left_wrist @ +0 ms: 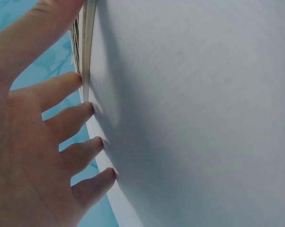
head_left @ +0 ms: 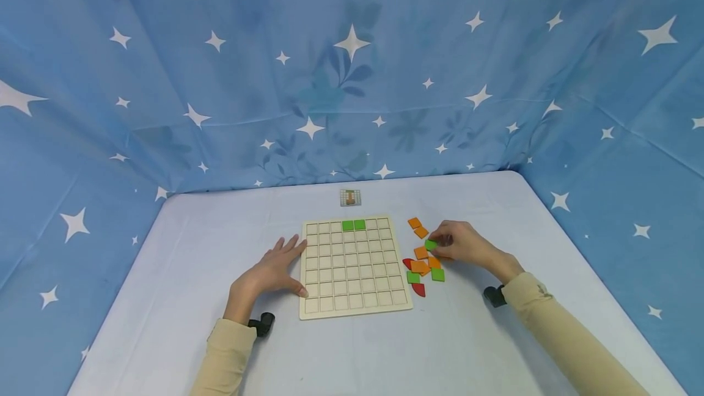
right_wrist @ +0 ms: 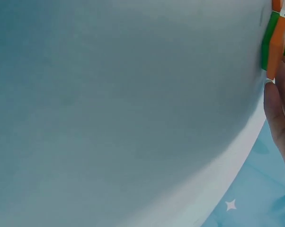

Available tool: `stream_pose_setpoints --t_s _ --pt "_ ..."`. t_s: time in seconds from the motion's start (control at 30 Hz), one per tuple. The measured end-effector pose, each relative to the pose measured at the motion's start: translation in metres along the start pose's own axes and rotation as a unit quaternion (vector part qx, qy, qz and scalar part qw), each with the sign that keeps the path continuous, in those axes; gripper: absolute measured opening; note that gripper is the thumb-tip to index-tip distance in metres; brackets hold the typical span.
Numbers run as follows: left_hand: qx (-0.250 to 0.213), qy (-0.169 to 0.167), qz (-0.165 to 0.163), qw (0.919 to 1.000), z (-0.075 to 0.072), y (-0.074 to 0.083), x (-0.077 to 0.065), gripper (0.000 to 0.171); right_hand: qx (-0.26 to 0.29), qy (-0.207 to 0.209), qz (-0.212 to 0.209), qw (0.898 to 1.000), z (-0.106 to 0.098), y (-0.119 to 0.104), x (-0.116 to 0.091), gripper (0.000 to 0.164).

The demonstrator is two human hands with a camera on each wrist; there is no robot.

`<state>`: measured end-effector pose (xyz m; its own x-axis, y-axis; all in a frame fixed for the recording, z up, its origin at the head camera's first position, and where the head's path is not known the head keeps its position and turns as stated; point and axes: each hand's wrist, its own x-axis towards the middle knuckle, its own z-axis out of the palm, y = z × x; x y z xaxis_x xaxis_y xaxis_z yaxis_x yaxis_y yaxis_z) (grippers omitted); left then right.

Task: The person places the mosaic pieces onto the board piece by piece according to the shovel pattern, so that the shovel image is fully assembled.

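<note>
I judge this the pick-up: right hand point(head_left: 462, 242) pinching a green tile point(head_left: 430, 244), left hand point(head_left: 272, 267) spread against the board point(head_left: 352, 316); next likely needs a steady carry across

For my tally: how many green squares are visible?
5: two green squares side by side on the board, one pinched by the right hand, two lying right of the board. More may be hidden.
</note>
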<state>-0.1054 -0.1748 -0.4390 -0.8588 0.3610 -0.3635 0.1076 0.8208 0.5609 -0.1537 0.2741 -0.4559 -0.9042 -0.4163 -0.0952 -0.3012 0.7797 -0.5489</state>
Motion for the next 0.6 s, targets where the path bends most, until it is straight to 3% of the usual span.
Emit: stream_pose_setpoints --t_s 0.17,0.6 --pt "0.0 -0.001 -0.001 1.0 -0.001 0.0 0.0 0.115 0.003 0.004 0.001 1.0 -0.001 -0.005 0.007 0.027" --pt "0.0 -0.002 0.005 1.0 0.0 -0.003 0.002 0.114 0.004 0.006 -0.058 0.998 0.001 -0.026 0.029 0.024"
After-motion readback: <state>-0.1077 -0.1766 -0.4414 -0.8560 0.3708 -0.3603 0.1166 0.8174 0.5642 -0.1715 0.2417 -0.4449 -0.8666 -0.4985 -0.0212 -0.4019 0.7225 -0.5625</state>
